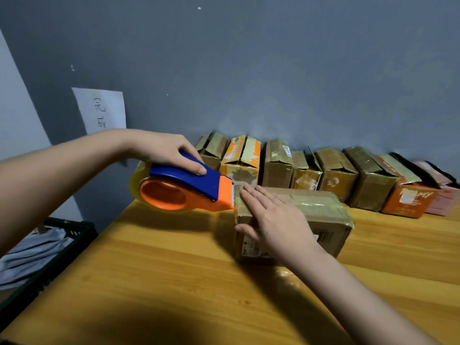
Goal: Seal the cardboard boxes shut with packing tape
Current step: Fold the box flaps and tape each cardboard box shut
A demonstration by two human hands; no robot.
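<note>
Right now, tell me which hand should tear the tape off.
Left. The left hand grips the blue-and-orange tape dispenser at the brown cardboard box's edge; the right hand lies flat, steadying it.

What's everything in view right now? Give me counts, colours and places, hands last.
Box being taped: one, brown cardboard, on the table in front of the row, tape along its top.
Row of boxes: about nine, brown, orange and one pinkish, along the wall, flaps loose.
Tape dispenser: one, blue and orange, cutter at the box's left end.
Table: one, yellow wood.
Paper note: one, white, handwritten, on the grey wall.
Crate: one, black, left of the table, grey fabric inside.
Left hand: grips the dispenser.
Right hand: flat on the box top.
</note>
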